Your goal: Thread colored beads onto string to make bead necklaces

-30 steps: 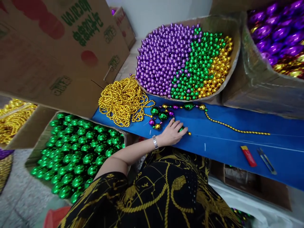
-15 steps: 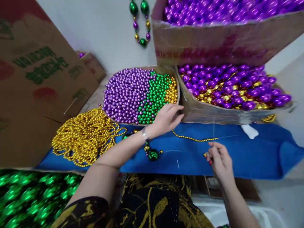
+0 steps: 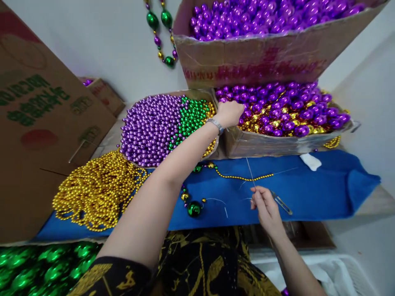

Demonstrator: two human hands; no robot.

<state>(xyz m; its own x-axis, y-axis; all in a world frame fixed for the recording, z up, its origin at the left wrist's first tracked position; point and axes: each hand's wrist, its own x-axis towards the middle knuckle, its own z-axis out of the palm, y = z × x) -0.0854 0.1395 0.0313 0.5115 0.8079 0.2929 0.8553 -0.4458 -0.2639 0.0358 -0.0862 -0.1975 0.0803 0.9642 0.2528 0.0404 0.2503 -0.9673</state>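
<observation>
My left hand (image 3: pixel 230 113) reaches far forward into the cardboard box of large purple and gold beads (image 3: pixel 286 113), fingers curled down among the beads; what it grips is hidden. My right hand (image 3: pixel 266 207) hovers over the blue cloth (image 3: pixel 311 193), pinching a thin needle with thread (image 3: pixel 250 174) that stands upward. A partly strung necklace (image 3: pixel 197 197) of green, gold and purple beads lies on the cloth under my left forearm, with a thin gold bead strand (image 3: pixel 243 178) trailing right. Small snips (image 3: pixel 282 203) lie beside my right hand.
A tray of small purple, green and gold beads (image 3: pixel 160 123) sits behind a heap of gold bead strands (image 3: pixel 95 191). A second box of purple beads (image 3: pixel 256 45) is stacked above. Green beads (image 3: pixel 46 267) fill a box lower left. A finished necklace (image 3: pixel 162 33) hangs on the wall.
My left hand moved from the edge of the small-bead tray up and right into the large-bead box. My right hand shifted left and now holds the needle upright.
</observation>
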